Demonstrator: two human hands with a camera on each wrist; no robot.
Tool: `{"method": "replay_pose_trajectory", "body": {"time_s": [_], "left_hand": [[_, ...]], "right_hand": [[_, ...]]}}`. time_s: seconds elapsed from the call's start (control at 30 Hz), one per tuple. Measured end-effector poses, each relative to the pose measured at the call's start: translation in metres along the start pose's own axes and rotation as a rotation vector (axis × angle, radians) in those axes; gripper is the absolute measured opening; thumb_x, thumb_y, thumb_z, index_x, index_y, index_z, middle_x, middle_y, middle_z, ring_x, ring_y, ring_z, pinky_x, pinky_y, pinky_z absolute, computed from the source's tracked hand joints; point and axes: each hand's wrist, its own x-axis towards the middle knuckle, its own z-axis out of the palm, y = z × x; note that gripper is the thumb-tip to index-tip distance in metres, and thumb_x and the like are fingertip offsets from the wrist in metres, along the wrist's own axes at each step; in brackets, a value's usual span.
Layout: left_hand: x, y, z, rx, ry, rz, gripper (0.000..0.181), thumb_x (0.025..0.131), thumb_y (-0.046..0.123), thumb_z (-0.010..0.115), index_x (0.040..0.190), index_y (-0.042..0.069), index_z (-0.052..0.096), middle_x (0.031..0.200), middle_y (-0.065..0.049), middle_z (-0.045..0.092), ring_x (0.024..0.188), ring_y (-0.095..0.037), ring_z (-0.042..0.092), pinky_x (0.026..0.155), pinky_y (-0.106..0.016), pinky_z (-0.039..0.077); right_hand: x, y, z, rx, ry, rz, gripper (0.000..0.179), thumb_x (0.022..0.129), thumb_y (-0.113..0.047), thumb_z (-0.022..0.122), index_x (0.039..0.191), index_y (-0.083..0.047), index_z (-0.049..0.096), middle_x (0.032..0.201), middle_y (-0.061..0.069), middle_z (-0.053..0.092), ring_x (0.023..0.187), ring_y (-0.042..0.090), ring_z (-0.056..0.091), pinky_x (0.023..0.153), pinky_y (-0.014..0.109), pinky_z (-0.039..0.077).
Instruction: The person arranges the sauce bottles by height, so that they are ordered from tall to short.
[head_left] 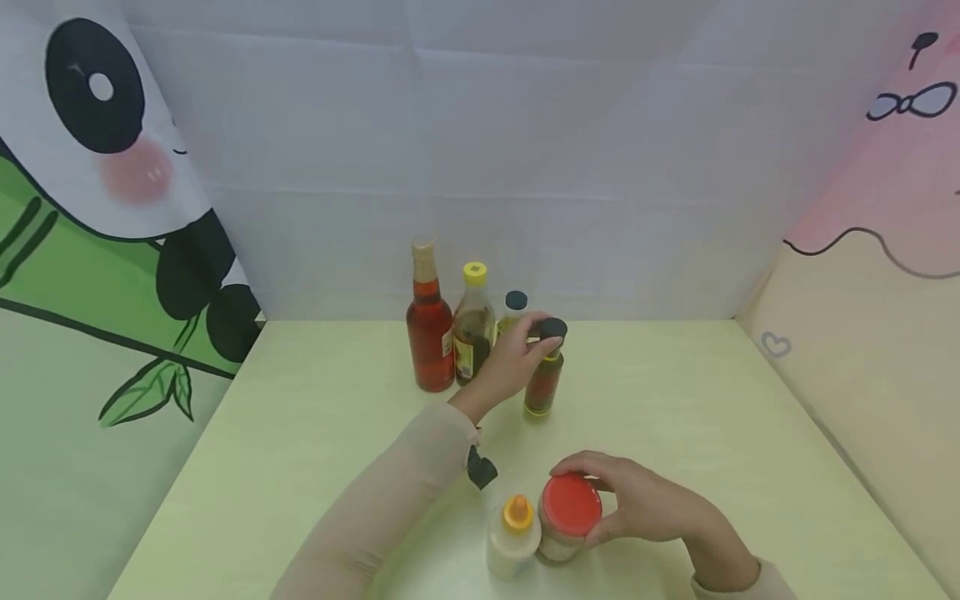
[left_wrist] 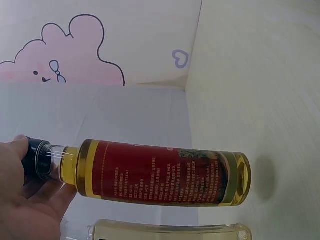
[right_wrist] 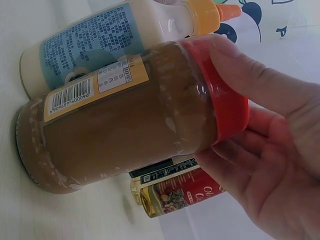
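Note:
My left hand grips the black cap of a small oil bottle that has a red label and yellow oil. The bottle is upright, its base close over the table, with a shadow beside it in the left wrist view. My right hand holds a jar of brown spread around its red lid, thumb on one side and fingers on the other. Against the jar's left side in the head view stands a squeeze bottle of pale contents with an orange nozzle cap.
At the back stand a tall red bottle and a yellow-capped bottle. A dark-capped clear bottle is partly hidden behind my left hand. The pale table meets a white back wall and printed side walls.

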Motion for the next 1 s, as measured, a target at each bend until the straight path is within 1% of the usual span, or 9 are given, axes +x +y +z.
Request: {"method": "replay_pose_trajectory", "body": {"time_s": [0.2, 0.4, 0.5, 0.63, 0.77, 0.87, 1.0], "left_hand": [[0.012, -0.006, 0.009, 0.002, 0.011, 0.044, 0.041, 0.100, 0.016, 0.057, 0.134, -0.004, 0.044, 0.129, -0.016, 0.053, 0.120, -0.024, 0.054, 0.096, -0.029, 0.046], [0.020, -0.017, 0.017, 0.039, 0.019, 0.050, 0.039, 0.102, 0.015, 0.054, 0.134, -0.004, 0.044, 0.130, -0.018, 0.053, 0.118, -0.027, 0.057, 0.095, -0.030, 0.047], [0.024, -0.022, 0.019, 0.045, 0.024, 0.068, 0.039, 0.102, 0.015, 0.053, 0.134, -0.005, 0.043, 0.131, -0.019, 0.052, 0.116, -0.029, 0.058, 0.095, -0.031, 0.048], [0.029, -0.027, 0.022, 0.051, 0.041, 0.096, 0.039, 0.102, 0.015, 0.053, 0.133, -0.006, 0.042, 0.132, -0.021, 0.051, 0.117, -0.031, 0.057, 0.095, -0.031, 0.048], [0.033, -0.031, 0.026, 0.080, 0.063, 0.118, 0.038, 0.102, 0.014, 0.053, 0.132, -0.007, 0.044, 0.129, -0.021, 0.052, 0.119, -0.030, 0.056, 0.095, -0.033, 0.048], [0.035, -0.033, 0.028, 0.120, 0.085, 0.119, 0.037, 0.102, 0.014, 0.054, 0.131, -0.007, 0.045, 0.128, -0.021, 0.053, 0.119, -0.031, 0.056, 0.095, -0.034, 0.048], [0.036, -0.035, 0.030, 0.156, 0.113, 0.097, 0.038, 0.102, 0.015, 0.053, 0.133, -0.006, 0.045, 0.128, -0.021, 0.053, 0.117, -0.031, 0.057, 0.094, -0.035, 0.048]], "right_hand": [[0.001, 0.001, 0.001, 0.010, 0.001, 0.003, 0.062, 0.081, -0.030, 0.080, 0.133, -0.014, 0.051, 0.128, -0.003, 0.055, 0.118, 0.017, 0.050, 0.100, 0.039, 0.044], [0.001, 0.000, 0.002, 0.001, 0.008, -0.008, 0.062, 0.081, -0.028, 0.081, 0.133, -0.013, 0.051, 0.128, -0.003, 0.055, 0.118, 0.017, 0.051, 0.099, 0.040, 0.045], [0.002, 0.001, 0.002, 0.004, 0.006, 0.003, 0.063, 0.081, -0.029, 0.081, 0.133, -0.013, 0.051, 0.128, -0.003, 0.055, 0.118, 0.016, 0.050, 0.099, 0.041, 0.045], [0.002, 0.003, 0.002, 0.005, 0.006, 0.012, 0.063, 0.080, -0.030, 0.081, 0.133, -0.014, 0.051, 0.129, -0.003, 0.055, 0.119, 0.017, 0.050, 0.099, 0.041, 0.045], [0.002, 0.005, 0.003, 0.014, 0.010, 0.005, 0.062, 0.081, -0.029, 0.081, 0.133, -0.014, 0.051, 0.128, -0.002, 0.055, 0.118, 0.017, 0.050, 0.100, 0.040, 0.044], [0.002, 0.006, 0.003, 0.016, 0.013, -0.011, 0.062, 0.081, -0.028, 0.081, 0.133, -0.013, 0.051, 0.128, -0.002, 0.056, 0.118, 0.017, 0.050, 0.100, 0.040, 0.044], [0.002, 0.008, 0.004, 0.008, 0.015, -0.033, 0.062, 0.080, -0.028, 0.081, 0.133, -0.013, 0.051, 0.127, -0.002, 0.056, 0.117, 0.017, 0.051, 0.099, 0.040, 0.045]]}}
